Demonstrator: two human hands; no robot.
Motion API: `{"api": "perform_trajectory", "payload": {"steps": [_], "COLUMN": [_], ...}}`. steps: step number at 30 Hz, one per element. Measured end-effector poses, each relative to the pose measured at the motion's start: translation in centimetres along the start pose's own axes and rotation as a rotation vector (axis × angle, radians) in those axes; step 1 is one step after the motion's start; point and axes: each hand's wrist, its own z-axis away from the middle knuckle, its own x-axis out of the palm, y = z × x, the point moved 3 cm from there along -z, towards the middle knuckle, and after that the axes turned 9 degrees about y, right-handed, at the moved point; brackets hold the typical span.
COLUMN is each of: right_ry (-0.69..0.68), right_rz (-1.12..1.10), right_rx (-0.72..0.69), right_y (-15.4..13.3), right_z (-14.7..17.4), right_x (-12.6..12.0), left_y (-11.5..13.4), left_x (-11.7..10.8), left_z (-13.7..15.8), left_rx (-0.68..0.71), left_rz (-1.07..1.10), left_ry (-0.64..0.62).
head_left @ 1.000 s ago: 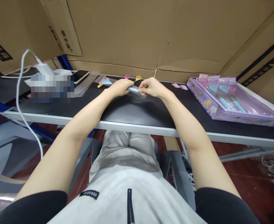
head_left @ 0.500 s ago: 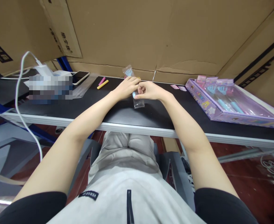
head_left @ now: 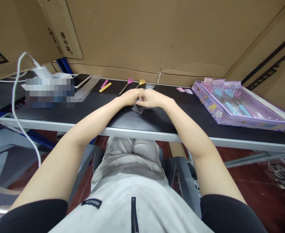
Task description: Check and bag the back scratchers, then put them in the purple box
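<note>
A blue back scratcher (head_left: 149,87) in a clear plastic bag (head_left: 138,109) lies slantwise under my hands, its middle hidden by them. My right hand (head_left: 151,98) is closed on it, thumb and curled fingers pinching near the blue handle. Against it, my left hand (head_left: 132,96) is bent over the same bagged scratcher, its fingertips hidden, and seems to grip it too. Just behind my hands lie a pink hand-shaped scratcher (head_left: 130,81) and a yellow one (head_left: 142,82), each on a thin metal rod.
To the left are a pink tube (head_left: 104,83), a yellow tube (head_left: 105,87), a flat clear bag (head_left: 86,92) and a phone (head_left: 82,80). A purple display box (head_left: 230,118) with bagged scratchers stands right, near small pink cards (head_left: 180,89). Cardboard (head_left: 142,38) walls the back.
The bagged blue scratcher has turned, its head swinging right and its lower end left. My hands have drawn closer together, uncovering the pink and yellow scratchers behind.
</note>
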Motion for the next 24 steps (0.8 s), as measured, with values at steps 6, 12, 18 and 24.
{"api": "perform_trajectory", "payload": {"steps": [6,12,18,24], "right_ry": [0.002,-0.041,-0.028,0.016], "right_rz": [0.045,0.061,-0.034,-0.132], "right_rx": [-0.019,-0.045,-0.056,-0.057], "right_y": [-0.1,-0.2,-0.1,0.8], "right_z": [-0.2,-0.4,-0.5,-0.9], "right_x": [0.6,1.5,1.5,1.6], "left_y": [-0.1,-0.1,0.2,0.4], "left_x": [-1.2,-2.3,-2.9,-3.2], "left_z": [0.6,1.2,1.3,1.4], "left_rx": [-0.123,-0.225,-0.304,-0.288], "left_rz": [0.14,0.187,0.222,0.184], "left_ry": [-0.08,-0.244,-0.22,-0.185]}}
